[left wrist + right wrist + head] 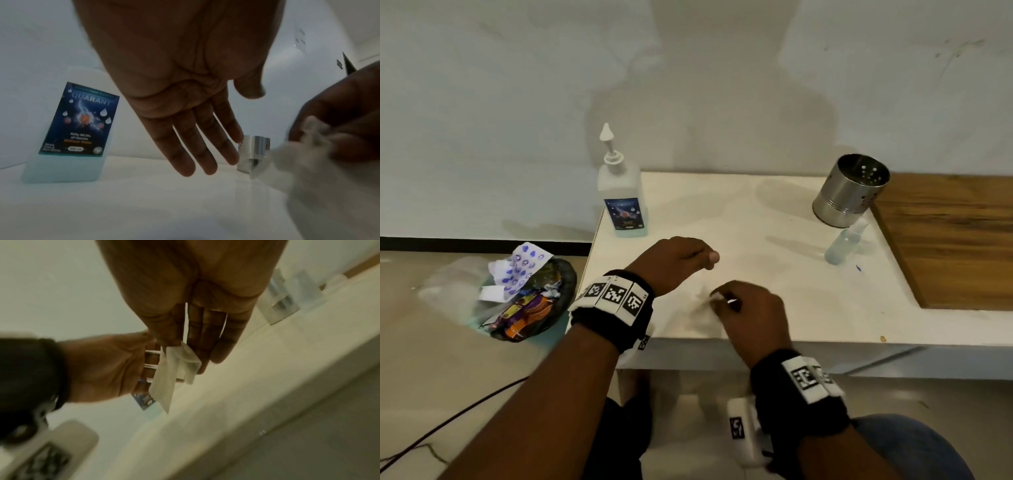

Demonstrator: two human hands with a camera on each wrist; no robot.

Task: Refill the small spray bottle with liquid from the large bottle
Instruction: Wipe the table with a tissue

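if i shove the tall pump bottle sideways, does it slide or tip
The pump bottle probably slides first: liquid shows only low in its body. Its tall pump and table edge position suggest it could tip off.

Head view: tissue (717, 297) mostly hidden under right hand (751, 313). Right wrist view: large bottle (146, 400) hidden behind left hand (107, 368) and tissue except a label corner; small spray bottle (304, 287) blurred. Left wrist view: metal cup (254, 151) partly covered, tissue smeared.
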